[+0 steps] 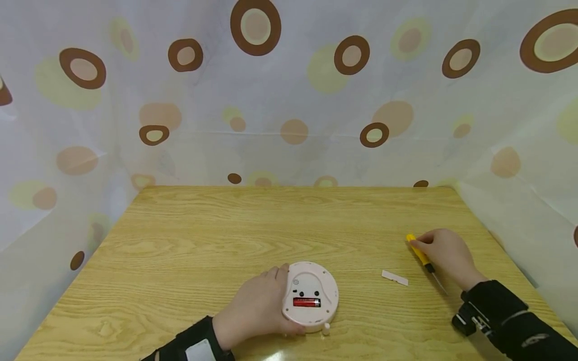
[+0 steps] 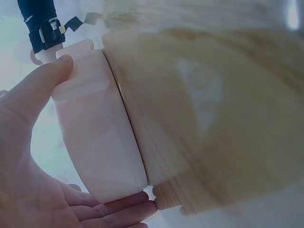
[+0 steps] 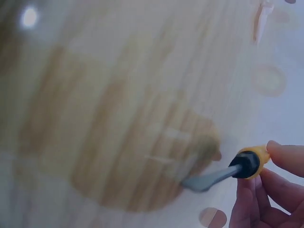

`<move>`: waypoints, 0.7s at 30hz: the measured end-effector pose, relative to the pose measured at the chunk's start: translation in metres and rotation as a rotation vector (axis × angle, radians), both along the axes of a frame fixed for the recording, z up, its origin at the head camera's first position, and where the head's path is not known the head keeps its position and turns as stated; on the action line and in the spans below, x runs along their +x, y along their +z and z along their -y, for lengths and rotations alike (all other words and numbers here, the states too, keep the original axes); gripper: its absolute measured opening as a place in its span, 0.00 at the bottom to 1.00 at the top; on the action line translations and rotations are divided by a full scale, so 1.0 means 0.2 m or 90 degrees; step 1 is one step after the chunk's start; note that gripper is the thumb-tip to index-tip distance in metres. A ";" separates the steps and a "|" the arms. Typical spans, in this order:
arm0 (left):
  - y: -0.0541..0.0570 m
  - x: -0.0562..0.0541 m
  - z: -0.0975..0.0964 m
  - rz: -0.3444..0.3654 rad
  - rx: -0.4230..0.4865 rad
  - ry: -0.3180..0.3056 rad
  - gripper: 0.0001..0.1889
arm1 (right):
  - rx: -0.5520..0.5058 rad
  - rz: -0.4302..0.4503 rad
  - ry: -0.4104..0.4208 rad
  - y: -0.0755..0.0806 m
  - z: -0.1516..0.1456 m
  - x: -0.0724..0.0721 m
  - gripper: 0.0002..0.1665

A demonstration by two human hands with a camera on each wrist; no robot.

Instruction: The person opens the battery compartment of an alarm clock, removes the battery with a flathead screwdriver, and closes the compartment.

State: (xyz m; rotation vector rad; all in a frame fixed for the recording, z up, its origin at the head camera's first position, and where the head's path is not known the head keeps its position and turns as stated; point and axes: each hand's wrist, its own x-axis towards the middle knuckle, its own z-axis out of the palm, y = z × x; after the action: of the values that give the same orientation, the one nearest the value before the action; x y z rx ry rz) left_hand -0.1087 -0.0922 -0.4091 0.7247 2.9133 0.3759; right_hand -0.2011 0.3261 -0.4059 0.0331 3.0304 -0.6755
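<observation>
A round pale pink alarm clock [image 1: 311, 321] lies back side up on the table. Its battery compartment is uncovered, with a red battery [image 1: 306, 302] inside. My left hand [image 1: 262, 303] grips the clock from its left side; in the left wrist view the thumb rests on one end of the clock's rim [image 2: 97, 137] and the fingers reach round the other. Farther right, my right hand [image 1: 449, 254] pinches the yellow handle of a screwdriver [image 1: 420, 254]. The metal shaft points back toward the wrist in the head view. The right wrist view shows its flat blade [image 3: 209, 179].
A small pale pink battery cover [image 1: 395, 278] lies on the wooden table [image 1: 203, 230] between the clock and the right hand. Patterned cloth [image 1: 293, 100] hangs behind the table and along both sides.
</observation>
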 end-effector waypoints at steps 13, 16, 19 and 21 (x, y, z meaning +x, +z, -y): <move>0.01 0.01 0.00 -0.001 0.008 0.003 0.67 | 0.027 0.017 -0.001 0.01 0.00 0.02 0.18; 0.01 0.01 0.00 0.005 0.009 0.004 0.67 | 0.048 0.011 0.012 0.01 0.01 0.02 0.17; 0.01 0.01 0.00 0.005 0.008 0.003 0.67 | 0.068 0.004 0.023 0.02 0.02 0.03 0.18; 0.01 0.01 0.00 0.003 0.008 0.003 0.67 | 0.075 -0.002 0.028 0.02 0.02 0.03 0.19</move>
State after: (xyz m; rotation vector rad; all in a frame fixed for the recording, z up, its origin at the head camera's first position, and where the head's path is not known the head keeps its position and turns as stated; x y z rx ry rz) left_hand -0.1073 -0.0915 -0.4073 0.7183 2.9112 0.3962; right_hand -0.1959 0.3215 -0.4027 -0.0318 3.0600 -0.4949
